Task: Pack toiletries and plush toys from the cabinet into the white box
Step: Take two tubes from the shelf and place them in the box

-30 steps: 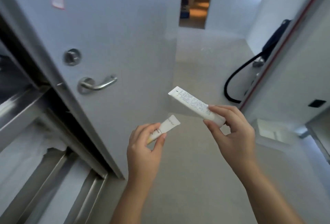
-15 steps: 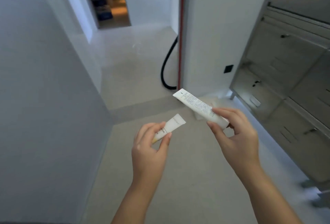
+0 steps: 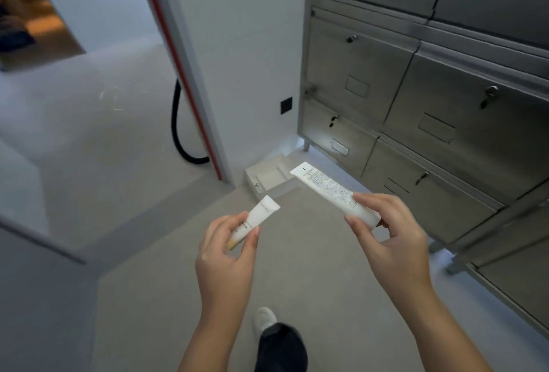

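head cam: 1 view | looks forward and down | hands close below | floor [image 3: 297,267], steel cabinet [image 3: 430,104] beyond

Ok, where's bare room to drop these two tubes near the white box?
Bare floor lies open between the white box and the shoe. The box's inside looks mostly free. It is tight behind the box, against the wall and steel cabinet.
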`<state>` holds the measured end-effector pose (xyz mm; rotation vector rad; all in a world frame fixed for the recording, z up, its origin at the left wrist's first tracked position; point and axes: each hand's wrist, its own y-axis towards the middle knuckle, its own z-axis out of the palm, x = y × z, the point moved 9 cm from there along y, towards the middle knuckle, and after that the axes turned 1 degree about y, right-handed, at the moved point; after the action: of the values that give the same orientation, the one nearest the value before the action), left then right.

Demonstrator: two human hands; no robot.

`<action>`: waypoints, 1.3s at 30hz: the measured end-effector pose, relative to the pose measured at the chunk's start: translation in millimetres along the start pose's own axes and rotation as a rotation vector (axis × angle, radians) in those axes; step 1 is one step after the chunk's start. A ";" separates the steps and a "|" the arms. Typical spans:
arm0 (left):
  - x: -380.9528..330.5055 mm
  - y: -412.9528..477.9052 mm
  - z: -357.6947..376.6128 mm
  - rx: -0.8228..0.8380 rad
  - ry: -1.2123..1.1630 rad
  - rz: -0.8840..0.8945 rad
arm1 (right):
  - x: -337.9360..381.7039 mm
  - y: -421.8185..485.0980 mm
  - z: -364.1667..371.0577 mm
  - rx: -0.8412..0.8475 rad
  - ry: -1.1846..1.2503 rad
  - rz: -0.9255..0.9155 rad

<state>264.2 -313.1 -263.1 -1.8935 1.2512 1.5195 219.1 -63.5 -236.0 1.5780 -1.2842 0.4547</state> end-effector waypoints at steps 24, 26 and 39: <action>39.1 300.6 132.8 0.071 -0.017 -0.058 | -79.9 269.0 145.1 -0.001 -0.068 0.040; 43.8 317.1 147.5 0.039 0.004 -0.070 | -98.3 291.9 157.1 0.041 -0.061 0.039; 36.5 421.7 273.5 -0.340 0.122 -0.217 | -215.5 505.2 238.6 0.431 0.089 -0.090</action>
<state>-238.2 -335.0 -295.9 -2.2821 0.8376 1.5968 -375.8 -122.0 -273.2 1.9384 -1.0889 0.7742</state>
